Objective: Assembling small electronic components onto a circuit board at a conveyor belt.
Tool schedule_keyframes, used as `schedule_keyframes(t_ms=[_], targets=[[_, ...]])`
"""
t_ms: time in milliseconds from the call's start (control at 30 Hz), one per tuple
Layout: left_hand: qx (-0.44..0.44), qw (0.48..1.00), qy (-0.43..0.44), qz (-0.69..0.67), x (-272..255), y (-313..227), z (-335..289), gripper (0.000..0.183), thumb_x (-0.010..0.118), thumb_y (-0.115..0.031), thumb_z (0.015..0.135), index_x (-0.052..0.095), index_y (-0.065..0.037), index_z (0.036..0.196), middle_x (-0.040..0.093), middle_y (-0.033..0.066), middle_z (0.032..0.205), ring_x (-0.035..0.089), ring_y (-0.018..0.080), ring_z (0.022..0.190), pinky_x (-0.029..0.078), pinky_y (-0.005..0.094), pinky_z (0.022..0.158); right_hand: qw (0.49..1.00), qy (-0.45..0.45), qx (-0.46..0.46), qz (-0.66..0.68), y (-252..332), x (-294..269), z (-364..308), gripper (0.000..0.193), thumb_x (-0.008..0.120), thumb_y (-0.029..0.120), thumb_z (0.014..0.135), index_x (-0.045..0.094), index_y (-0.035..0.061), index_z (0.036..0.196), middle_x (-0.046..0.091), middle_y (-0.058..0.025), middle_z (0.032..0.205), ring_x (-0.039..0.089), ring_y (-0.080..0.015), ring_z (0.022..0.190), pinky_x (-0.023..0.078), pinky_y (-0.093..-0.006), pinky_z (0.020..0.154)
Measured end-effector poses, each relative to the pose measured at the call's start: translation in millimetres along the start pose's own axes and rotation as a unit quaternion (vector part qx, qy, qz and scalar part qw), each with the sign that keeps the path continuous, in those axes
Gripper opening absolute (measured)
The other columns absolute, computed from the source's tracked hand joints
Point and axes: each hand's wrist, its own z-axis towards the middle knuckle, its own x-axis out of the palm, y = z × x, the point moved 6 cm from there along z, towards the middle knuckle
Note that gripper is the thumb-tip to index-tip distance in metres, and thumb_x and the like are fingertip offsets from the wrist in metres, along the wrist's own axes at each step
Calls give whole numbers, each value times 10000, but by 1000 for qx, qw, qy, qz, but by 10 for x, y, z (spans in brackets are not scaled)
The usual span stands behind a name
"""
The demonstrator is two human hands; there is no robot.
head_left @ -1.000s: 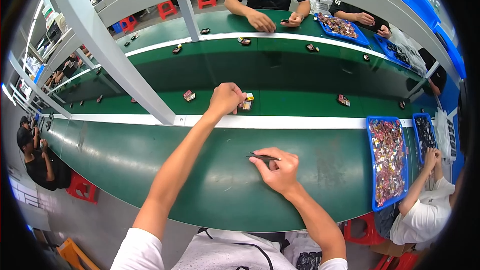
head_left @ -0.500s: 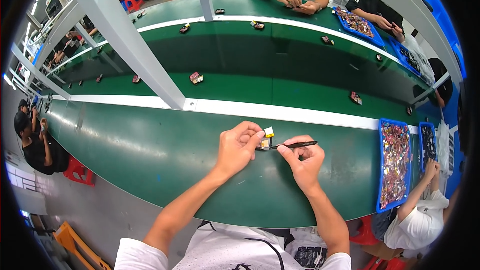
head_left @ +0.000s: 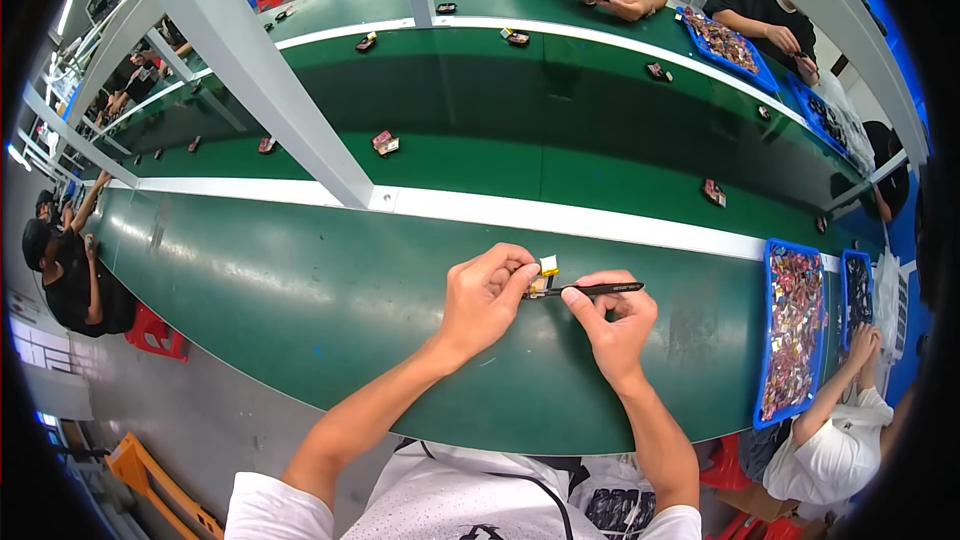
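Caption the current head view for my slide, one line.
At a green workbench, the left hand holds a small electronic part; the right hand holds black tweezers to it.

Small electronic module (head_left: pixel 539 286): tan face, dark edging, partly hidden behind left hand's (head_left: pixel 487 292) fingers, held between fingertips over green table (head_left: pixel 400 270). Flat white-and-yellow piece (head_left: pixel 549 266) sticks up from module's far side, white end uppermost. Slim black tweezers (head_left: pixel 612 289): in right hand (head_left: pixel 612 320), nearly level, tips pointing left at module; whether tips touch, too small to tell.
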Motion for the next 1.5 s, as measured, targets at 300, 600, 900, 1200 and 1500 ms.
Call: schedule_keyframes(t_ms=[300,600,900,1200,1500], targets=[[6,1000,-1,3,17,34,-3,69,666,-14,956,662,46,991,696,60,724,566,55,517,434,216,454,1000,6,11,-3,-27,8,-1,150,832,-6,804,723,4,907,565,72,626,383,26,481,236,-185,448],[17,999,13,24,48,17,-29,73,673,-16,953,667,40,998,692,56,732,570,57,523,441,216,458,999,23,31,9,-50,34,6,144,831,14,818,730,13,921,507,91,606,331,29,488,187,-204,451],[33,999,21,17,53,0,-36,81,677,6,942,675,47,1012,721,84,761,598,73,530,451,219,456,962,53,217,157,-105,47,20,150,731,-80,874,660,-83,1006,736,-184,945,738,-201,879,600,-266,778],[-55,996,48,-53,62,67,-30,125,661,-30,970,674,55,1061,721,91,798,606,88,523,447,220,432,958,53,233,155,-112,32,16,148,737,-79,867,657,-73,992,734,-177,940,742,-215,898,605,-284,806],[-184,957,109,-196,118,274,-20,251,635,-135,1015,668,91,1118,706,138,842,640,152,510,491,246,409,992,29,58,109,-45,-20,-4,122,799,-39,836,711,-6,913,647,23,730,384,22,513,242,-181,468]])
